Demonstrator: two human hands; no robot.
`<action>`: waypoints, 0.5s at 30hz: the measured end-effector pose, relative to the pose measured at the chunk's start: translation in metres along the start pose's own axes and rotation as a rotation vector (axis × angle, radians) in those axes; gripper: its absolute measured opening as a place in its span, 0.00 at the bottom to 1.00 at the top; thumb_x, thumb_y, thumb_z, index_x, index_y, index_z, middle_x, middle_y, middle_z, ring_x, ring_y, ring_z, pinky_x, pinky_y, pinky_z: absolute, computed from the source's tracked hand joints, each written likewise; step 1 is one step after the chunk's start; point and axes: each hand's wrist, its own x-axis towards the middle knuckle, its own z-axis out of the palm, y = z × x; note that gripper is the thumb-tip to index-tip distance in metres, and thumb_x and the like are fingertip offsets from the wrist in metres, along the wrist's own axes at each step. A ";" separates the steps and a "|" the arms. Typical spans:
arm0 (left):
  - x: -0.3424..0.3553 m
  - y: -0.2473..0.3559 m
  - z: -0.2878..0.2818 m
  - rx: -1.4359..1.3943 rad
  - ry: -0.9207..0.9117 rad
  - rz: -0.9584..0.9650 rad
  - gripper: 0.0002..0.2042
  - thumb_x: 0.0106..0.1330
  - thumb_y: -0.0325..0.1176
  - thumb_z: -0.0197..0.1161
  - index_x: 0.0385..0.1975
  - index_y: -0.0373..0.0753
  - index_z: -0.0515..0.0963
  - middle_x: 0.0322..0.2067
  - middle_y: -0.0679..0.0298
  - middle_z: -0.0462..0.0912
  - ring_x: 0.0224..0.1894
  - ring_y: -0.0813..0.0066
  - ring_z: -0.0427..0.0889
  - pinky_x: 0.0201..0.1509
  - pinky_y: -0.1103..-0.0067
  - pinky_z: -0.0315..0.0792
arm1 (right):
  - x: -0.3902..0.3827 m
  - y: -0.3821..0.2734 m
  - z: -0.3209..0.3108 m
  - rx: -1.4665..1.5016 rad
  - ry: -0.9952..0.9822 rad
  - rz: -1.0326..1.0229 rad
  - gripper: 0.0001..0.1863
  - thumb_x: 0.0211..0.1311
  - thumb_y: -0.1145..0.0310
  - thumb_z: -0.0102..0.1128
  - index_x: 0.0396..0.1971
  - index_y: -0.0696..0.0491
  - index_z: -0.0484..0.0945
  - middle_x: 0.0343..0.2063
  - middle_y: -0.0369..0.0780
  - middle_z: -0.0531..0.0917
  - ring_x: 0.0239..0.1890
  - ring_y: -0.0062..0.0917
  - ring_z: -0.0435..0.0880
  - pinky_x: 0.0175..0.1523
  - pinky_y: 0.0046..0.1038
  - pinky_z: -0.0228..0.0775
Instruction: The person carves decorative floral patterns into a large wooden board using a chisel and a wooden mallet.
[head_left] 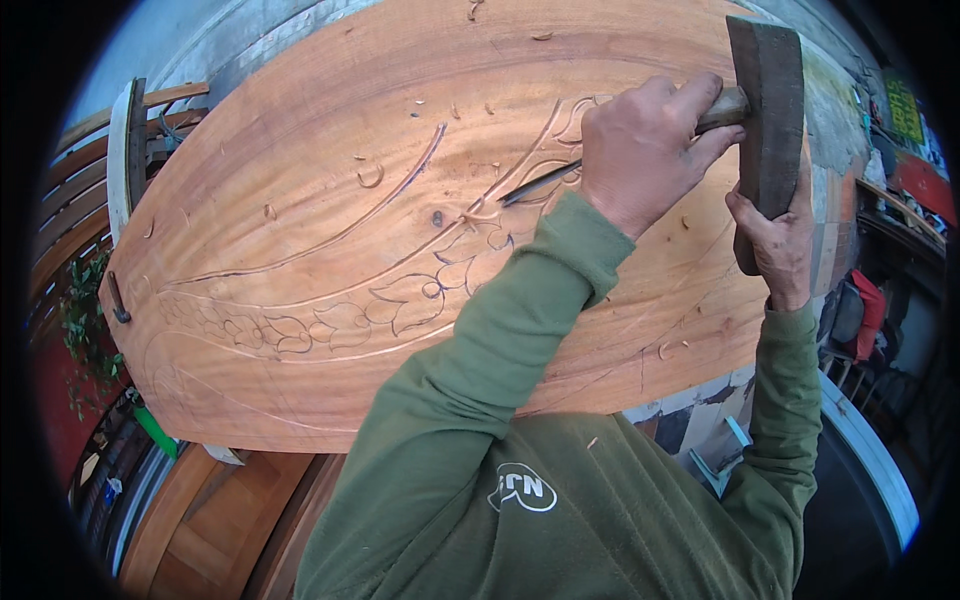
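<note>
My left hand [650, 150] is wrapped round a carving chisel [545, 182]. The dark blade slants down-left to the wood, and its wooden butt comes out on the right of my fist. Against or very close to that butt stands a dark wooden mallet [768, 110]. My right hand [778, 240] grips the mallet low down, with the thumb across its side. Beneath both hands lies a broad reddish-brown wooden panel [330, 120] with a curved outline. Carved curving grooves and a pencilled floral pattern [400, 300] run across it; the blade tip is by a carved stem.
Curled wood shavings [371, 177] are scattered over the panel. A small dark tool [119, 298] lies at its left end. Wooden slats [75, 200] and a plant [85, 310] stand at left. A panelled wooden piece [215, 525] is below, and a red item [868, 315] at right.
</note>
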 end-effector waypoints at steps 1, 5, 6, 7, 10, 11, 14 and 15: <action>-0.003 0.000 0.001 -0.003 0.000 0.006 0.21 0.57 0.54 0.77 0.44 0.48 0.87 0.24 0.66 0.85 0.25 0.66 0.85 0.26 0.72 0.76 | -0.001 0.001 -0.008 -0.004 0.008 0.043 0.44 0.56 0.77 0.74 0.73 0.53 0.63 0.39 0.35 0.81 0.39 0.18 0.81 0.47 0.23 0.75; -0.010 0.002 -0.001 -0.016 0.034 0.106 0.22 0.57 0.54 0.77 0.46 0.49 0.87 0.23 0.66 0.84 0.23 0.68 0.84 0.25 0.72 0.75 | -0.011 -0.012 -0.013 0.266 0.277 0.155 0.46 0.57 0.78 0.73 0.75 0.52 0.60 0.39 0.34 0.81 0.40 0.17 0.81 0.47 0.23 0.75; -0.010 0.006 -0.004 -0.018 0.018 0.112 0.22 0.57 0.54 0.77 0.46 0.49 0.87 0.23 0.66 0.83 0.23 0.69 0.83 0.24 0.72 0.75 | -0.021 -0.017 -0.009 0.268 0.288 0.149 0.46 0.57 0.78 0.73 0.75 0.52 0.60 0.39 0.34 0.81 0.40 0.17 0.81 0.47 0.23 0.75; -0.011 0.008 -0.008 -0.020 0.017 0.123 0.22 0.57 0.54 0.77 0.46 0.49 0.87 0.23 0.66 0.83 0.23 0.69 0.83 0.24 0.72 0.75 | -0.035 -0.018 -0.001 0.160 0.185 0.118 0.47 0.57 0.79 0.72 0.76 0.52 0.58 0.39 0.34 0.81 0.40 0.17 0.81 0.47 0.23 0.76; -0.025 0.016 -0.037 -0.121 -0.121 0.268 0.24 0.58 0.53 0.76 0.52 0.50 0.86 0.22 0.68 0.79 0.21 0.71 0.80 0.23 0.75 0.72 | -0.089 -0.003 0.008 0.056 0.090 0.112 0.47 0.58 0.80 0.72 0.76 0.53 0.57 0.46 0.37 0.82 0.46 0.20 0.82 0.52 0.25 0.76; -0.036 0.032 -0.058 -0.176 -0.169 0.332 0.25 0.58 0.53 0.76 0.54 0.51 0.86 0.21 0.70 0.77 0.20 0.73 0.79 0.22 0.75 0.70 | -0.105 0.004 0.005 0.181 0.127 0.086 0.48 0.57 0.80 0.73 0.76 0.53 0.57 0.51 0.40 0.81 0.51 0.23 0.82 0.55 0.26 0.76; -0.095 0.072 -0.128 -0.085 -0.403 0.503 0.29 0.55 0.52 0.77 0.59 0.54 0.84 0.22 0.73 0.65 0.20 0.80 0.68 0.22 0.77 0.63 | -0.158 0.011 0.009 0.168 0.189 0.178 0.49 0.54 0.77 0.76 0.76 0.54 0.60 0.61 0.44 0.78 0.60 0.28 0.80 0.61 0.32 0.75; -0.115 0.072 -0.145 -0.040 -0.495 0.524 0.29 0.55 0.51 0.77 0.60 0.54 0.84 0.22 0.73 0.64 0.21 0.80 0.68 0.23 0.77 0.64 | -0.176 0.011 0.012 0.128 0.195 0.216 0.49 0.54 0.77 0.77 0.76 0.55 0.61 0.62 0.45 0.77 0.61 0.29 0.79 0.62 0.33 0.75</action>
